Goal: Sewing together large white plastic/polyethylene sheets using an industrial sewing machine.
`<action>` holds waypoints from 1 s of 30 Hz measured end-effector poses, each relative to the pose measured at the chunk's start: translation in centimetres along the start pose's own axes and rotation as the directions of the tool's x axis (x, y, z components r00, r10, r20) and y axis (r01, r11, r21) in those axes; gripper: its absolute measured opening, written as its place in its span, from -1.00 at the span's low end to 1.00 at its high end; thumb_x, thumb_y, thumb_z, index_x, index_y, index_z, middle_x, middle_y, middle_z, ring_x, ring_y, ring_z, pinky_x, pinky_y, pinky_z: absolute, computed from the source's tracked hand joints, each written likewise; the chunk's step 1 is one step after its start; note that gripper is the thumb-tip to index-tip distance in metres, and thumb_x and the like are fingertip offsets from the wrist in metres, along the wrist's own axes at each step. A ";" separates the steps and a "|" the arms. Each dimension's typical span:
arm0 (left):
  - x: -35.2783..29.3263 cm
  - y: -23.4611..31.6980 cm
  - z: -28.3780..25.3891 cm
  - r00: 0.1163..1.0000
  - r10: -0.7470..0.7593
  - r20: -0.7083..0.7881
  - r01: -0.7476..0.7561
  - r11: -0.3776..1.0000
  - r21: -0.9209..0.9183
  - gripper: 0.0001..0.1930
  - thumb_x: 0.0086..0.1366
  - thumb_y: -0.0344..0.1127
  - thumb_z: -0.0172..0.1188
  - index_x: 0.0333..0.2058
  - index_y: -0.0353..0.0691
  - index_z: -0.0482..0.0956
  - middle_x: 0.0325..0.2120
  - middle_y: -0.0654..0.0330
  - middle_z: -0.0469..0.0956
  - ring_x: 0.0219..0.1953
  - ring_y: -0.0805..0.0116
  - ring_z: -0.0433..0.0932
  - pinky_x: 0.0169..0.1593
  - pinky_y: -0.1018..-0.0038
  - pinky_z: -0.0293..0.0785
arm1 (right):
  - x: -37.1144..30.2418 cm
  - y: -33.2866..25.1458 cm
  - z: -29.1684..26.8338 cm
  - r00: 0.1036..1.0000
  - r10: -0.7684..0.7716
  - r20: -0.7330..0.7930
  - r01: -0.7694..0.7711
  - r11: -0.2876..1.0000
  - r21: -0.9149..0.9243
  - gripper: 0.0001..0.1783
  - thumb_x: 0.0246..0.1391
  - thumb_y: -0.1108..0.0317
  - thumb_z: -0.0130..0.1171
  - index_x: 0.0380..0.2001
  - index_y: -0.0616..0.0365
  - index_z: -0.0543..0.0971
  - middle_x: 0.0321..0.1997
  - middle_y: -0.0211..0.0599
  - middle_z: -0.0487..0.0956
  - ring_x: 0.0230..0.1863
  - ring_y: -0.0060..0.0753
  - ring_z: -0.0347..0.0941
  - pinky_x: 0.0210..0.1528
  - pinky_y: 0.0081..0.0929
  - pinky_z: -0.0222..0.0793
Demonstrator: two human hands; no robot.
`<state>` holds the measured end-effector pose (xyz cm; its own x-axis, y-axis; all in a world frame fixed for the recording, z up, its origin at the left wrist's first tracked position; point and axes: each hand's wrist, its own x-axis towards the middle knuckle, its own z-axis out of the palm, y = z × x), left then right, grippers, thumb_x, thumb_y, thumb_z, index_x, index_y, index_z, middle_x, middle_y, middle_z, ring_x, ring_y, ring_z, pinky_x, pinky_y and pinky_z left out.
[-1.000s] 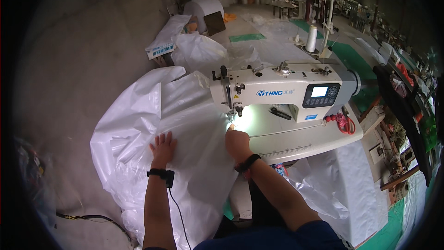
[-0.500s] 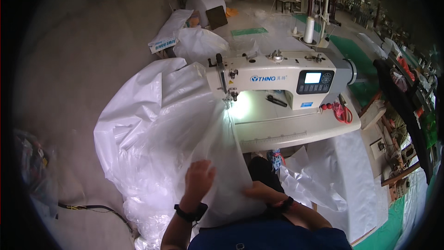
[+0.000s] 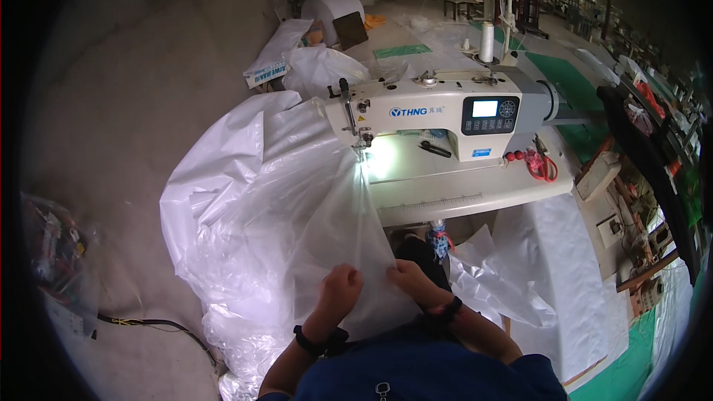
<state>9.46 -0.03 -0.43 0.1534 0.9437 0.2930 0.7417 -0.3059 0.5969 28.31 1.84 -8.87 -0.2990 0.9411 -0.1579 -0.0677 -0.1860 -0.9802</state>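
White translucent plastic sheet [image 3: 319, 226] fills the frame left of centre, running up to the sewing machine [image 3: 416, 96] above centre. At lower centre, the right hand [image 3: 408, 278] pinches its edge; the left hand [image 3: 339, 292] has curled fingers against it, grip unclear.

Sewing machine [image 3: 427, 100], black tool [image 3: 435, 149], red-handled scissors [image 3: 550, 170] on white tabletop [image 3: 475, 180].
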 end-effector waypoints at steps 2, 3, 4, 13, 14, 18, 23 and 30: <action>0.0 2.1 -0.2 0.963 -0.200 0.183 0.242 0.939 -0.244 -0.91 0.15 -0.40 0.11 -0.42 -0.31 0.46 -0.56 0.09 0.52 -0.54 0.23 0.55 -0.43 0.34 0.45 | -0.2 -0.5 0.6 0.999 0.032 0.007 -0.032 0.999 -0.005 -0.72 0.14 0.27 0.01 -0.28 0.29 0.54 -0.42 -0.37 0.57 -0.43 -0.58 0.46 -0.35 -0.56 0.37; -0.1 2.8 0.0 0.855 -0.329 0.401 0.491 0.764 -0.419 -0.92 0.16 -0.44 0.09 -0.40 -0.34 0.45 -0.59 0.12 0.53 -0.60 0.33 0.54 -0.47 0.44 0.44 | -0.8 -1.2 1.3 0.998 0.057 0.033 -0.061 0.990 0.125 -0.74 0.16 0.28 -0.02 -0.30 0.27 0.53 -0.45 -0.39 0.54 -0.45 -0.60 0.43 -0.37 -0.58 0.36; -0.4 3.0 0.4 0.856 -0.330 0.399 0.490 0.763 -0.420 -0.92 0.16 -0.44 0.09 -0.40 -0.34 0.45 -0.59 0.12 0.53 -0.60 0.33 0.54 -0.47 0.44 0.44 | -1.3 -1.9 1.9 0.995 0.079 0.062 -0.092 0.963 0.252 -0.75 0.18 0.29 -0.05 -0.33 0.24 0.53 -0.47 -0.42 0.52 -0.47 -0.62 0.41 -0.40 -0.59 0.35; -2.7 4.3 2.1 0.894 0.012 0.448 0.111 0.962 -0.248 -0.82 0.22 -0.39 0.02 -0.26 -0.36 0.48 -0.46 0.03 0.56 -0.43 0.27 0.59 -0.35 0.38 0.48 | -1.9 -2.3 2.5 0.987 -0.131 -0.098 0.153 0.953 0.261 -0.68 0.19 0.32 -0.07 -0.04 0.24 0.42 -0.48 -0.29 0.53 -0.43 -0.51 0.44 -0.37 -0.50 0.36; -3.1 4.1 1.9 0.769 0.144 0.623 -0.059 0.986 -0.155 -0.81 0.23 -0.36 0.02 -0.25 -0.34 0.49 -0.40 0.01 0.56 -0.34 0.25 0.58 -0.26 0.37 0.46 | -2.2 -2.7 2.6 0.986 -0.132 -0.097 0.153 0.954 0.259 -0.68 0.19 0.32 -0.07 -0.04 0.24 0.42 -0.48 -0.29 0.53 -0.43 -0.51 0.44 -0.37 -0.50 0.36; -5.2 1.6 2.3 0.337 0.322 0.885 -0.110 0.947 -0.303 -0.73 0.28 -0.26 0.01 -0.13 -0.30 0.45 -0.24 0.00 0.53 -0.14 0.27 0.52 -0.08 0.39 0.38 | -4.1 -5.6 2.0 0.913 -0.337 -0.230 0.184 0.844 -0.504 -0.49 0.12 0.45 -0.12 0.16 0.32 0.18 -0.54 0.09 0.49 -0.50 -0.03 0.48 -0.41 -0.22 0.39; -5.4 -6.1 7.4 0.264 0.535 0.803 -0.310 0.835 -0.454 -0.67 0.32 -0.23 -0.04 0.00 -0.22 0.38 -0.10 0.04 0.48 -0.03 0.23 0.45 0.01 0.34 0.33 | -3.6 -3.4 2.0 0.904 -0.406 -0.133 0.243 0.745 -0.621 -0.42 0.05 0.51 -0.12 0.18 0.39 0.13 -0.57 0.21 0.48 -0.49 0.25 0.47 -0.42 -0.07 0.39; -3.7 -12.3 1.5 0.736 0.604 0.305 -0.128 0.567 -0.814 -0.60 0.30 -0.13 0.00 0.04 -0.18 0.37 -0.05 0.07 0.45 0.01 0.22 0.41 0.05 0.31 0.31 | -1.6 -2.9 4.9 0.961 -0.261 -0.089 0.195 0.872 -0.449 -0.44 0.04 0.53 -0.11 0.17 0.30 0.20 -0.39 0.27 0.50 -0.33 0.18 0.51 -0.32 -0.13 0.41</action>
<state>0.81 0.40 -9.99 0.7599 0.5487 0.3485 -0.1307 -0.3962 0.9088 24.35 -0.56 -5.21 -0.1846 0.9783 0.0937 0.3099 0.1484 -0.9391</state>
